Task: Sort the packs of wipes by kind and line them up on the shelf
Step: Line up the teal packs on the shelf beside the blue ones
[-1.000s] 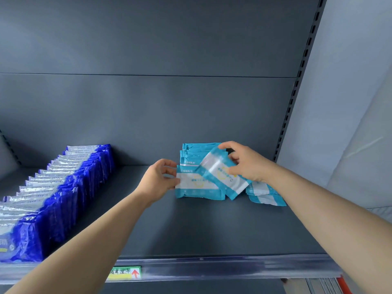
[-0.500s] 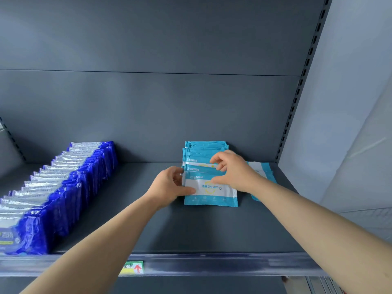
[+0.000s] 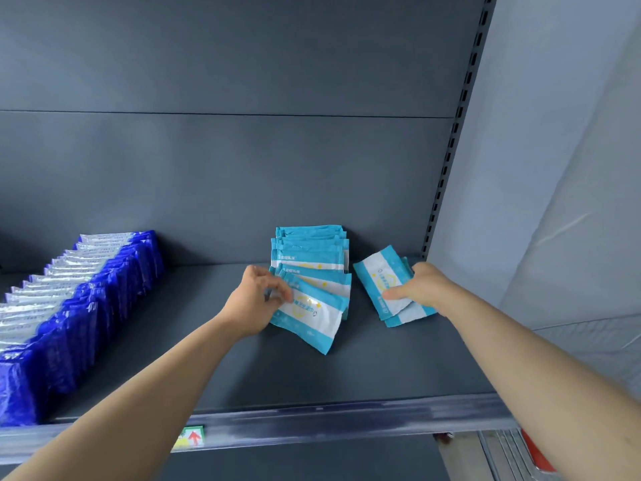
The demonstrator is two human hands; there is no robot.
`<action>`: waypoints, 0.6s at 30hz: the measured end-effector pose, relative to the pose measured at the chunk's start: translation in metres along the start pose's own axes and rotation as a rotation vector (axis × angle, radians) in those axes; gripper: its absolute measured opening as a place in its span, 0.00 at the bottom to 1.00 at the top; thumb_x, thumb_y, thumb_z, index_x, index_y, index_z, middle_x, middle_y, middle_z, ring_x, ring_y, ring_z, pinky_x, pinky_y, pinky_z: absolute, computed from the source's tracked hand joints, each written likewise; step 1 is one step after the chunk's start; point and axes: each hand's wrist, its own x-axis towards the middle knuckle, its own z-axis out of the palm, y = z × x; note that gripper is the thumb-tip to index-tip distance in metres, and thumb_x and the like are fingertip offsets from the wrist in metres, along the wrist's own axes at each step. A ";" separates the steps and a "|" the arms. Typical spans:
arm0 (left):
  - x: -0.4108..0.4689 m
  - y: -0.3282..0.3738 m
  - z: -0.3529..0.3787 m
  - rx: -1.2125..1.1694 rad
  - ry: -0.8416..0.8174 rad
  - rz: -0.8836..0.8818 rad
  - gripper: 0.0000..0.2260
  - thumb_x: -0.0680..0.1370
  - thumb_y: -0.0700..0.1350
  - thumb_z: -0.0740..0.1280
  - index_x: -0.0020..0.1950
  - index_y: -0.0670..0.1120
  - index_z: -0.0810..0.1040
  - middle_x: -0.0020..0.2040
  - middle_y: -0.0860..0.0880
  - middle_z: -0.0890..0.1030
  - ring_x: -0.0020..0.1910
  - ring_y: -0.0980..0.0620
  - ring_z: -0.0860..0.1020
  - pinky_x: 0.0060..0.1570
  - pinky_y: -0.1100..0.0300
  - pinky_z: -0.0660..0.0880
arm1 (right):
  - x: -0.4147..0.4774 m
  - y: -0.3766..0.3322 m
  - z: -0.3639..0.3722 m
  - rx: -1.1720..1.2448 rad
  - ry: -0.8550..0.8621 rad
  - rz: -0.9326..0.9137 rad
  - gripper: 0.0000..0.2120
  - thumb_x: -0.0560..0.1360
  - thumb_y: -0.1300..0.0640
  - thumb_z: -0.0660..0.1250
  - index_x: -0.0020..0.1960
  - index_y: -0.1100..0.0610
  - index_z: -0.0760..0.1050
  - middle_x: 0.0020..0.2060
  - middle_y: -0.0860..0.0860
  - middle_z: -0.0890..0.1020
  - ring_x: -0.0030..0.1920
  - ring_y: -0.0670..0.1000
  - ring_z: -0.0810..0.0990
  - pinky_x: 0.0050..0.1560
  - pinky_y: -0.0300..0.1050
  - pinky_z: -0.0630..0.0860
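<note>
A row of light-blue and white wipe packs leans in a line at the middle back of the grey shelf. My left hand holds the left edge of the front pack, which lies tilted and fanned out from the row. To the right, a small pile of the same light-blue packs lies flat, and my right hand grips its top pack with thumb on its face. A long row of dark-blue and silver packs runs along the shelf's left side.
The shelf's back panel stands right behind the packs. A slotted upright and pale wall bound the right side. A price-tag rail with a green and red label runs along the front edge.
My right hand left the row's front pack and moved right onto the loose pile, taking hold of its top pack. The front pack of the row has tipped and twisted under my left hand.
</note>
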 end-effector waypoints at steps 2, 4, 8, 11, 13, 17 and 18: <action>-0.001 0.000 0.000 -0.029 -0.030 -0.025 0.08 0.76 0.40 0.67 0.45 0.54 0.79 0.56 0.52 0.65 0.51 0.50 0.75 0.52 0.59 0.75 | 0.005 0.003 0.000 0.103 -0.033 0.006 0.25 0.66 0.52 0.77 0.56 0.59 0.71 0.52 0.53 0.79 0.49 0.53 0.79 0.49 0.47 0.77; -0.005 0.002 -0.001 -0.027 -0.070 -0.049 0.10 0.71 0.49 0.75 0.48 0.54 0.76 0.57 0.53 0.64 0.50 0.53 0.74 0.50 0.63 0.73 | 0.007 0.004 -0.006 0.258 -0.048 -0.024 0.20 0.69 0.54 0.75 0.57 0.58 0.72 0.52 0.54 0.81 0.50 0.55 0.81 0.54 0.54 0.79; -0.005 0.013 0.008 0.149 -0.012 -0.125 0.28 0.59 0.64 0.78 0.47 0.52 0.69 0.54 0.55 0.63 0.45 0.58 0.74 0.45 0.60 0.74 | -0.008 -0.006 -0.025 0.605 -0.126 -0.117 0.11 0.76 0.59 0.68 0.58 0.58 0.75 0.51 0.54 0.83 0.50 0.55 0.83 0.50 0.53 0.80; -0.002 0.025 0.016 0.244 0.075 -0.190 0.29 0.61 0.67 0.74 0.47 0.50 0.66 0.52 0.53 0.65 0.40 0.52 0.75 0.40 0.57 0.71 | -0.021 -0.016 -0.030 0.771 -0.205 -0.175 0.09 0.77 0.61 0.66 0.57 0.55 0.77 0.52 0.52 0.84 0.51 0.52 0.83 0.51 0.50 0.79; 0.002 0.027 0.018 0.259 0.085 -0.208 0.28 0.63 0.68 0.73 0.47 0.49 0.67 0.51 0.52 0.66 0.40 0.50 0.75 0.40 0.57 0.70 | -0.025 -0.021 -0.024 0.823 -0.215 -0.180 0.09 0.78 0.62 0.65 0.57 0.55 0.77 0.53 0.51 0.84 0.53 0.51 0.83 0.53 0.49 0.78; 0.003 0.023 0.014 0.115 0.081 -0.196 0.13 0.70 0.59 0.72 0.42 0.51 0.75 0.53 0.50 0.69 0.39 0.52 0.77 0.42 0.60 0.71 | -0.028 -0.026 0.004 0.975 -0.263 -0.120 0.13 0.78 0.65 0.62 0.61 0.58 0.75 0.54 0.54 0.83 0.54 0.53 0.82 0.50 0.48 0.79; 0.003 0.020 0.013 0.051 0.085 -0.186 0.10 0.72 0.57 0.71 0.41 0.53 0.78 0.55 0.49 0.71 0.41 0.51 0.78 0.43 0.60 0.72 | -0.029 -0.027 0.011 0.997 -0.261 -0.097 0.13 0.78 0.66 0.62 0.62 0.59 0.74 0.55 0.55 0.83 0.54 0.54 0.82 0.49 0.48 0.79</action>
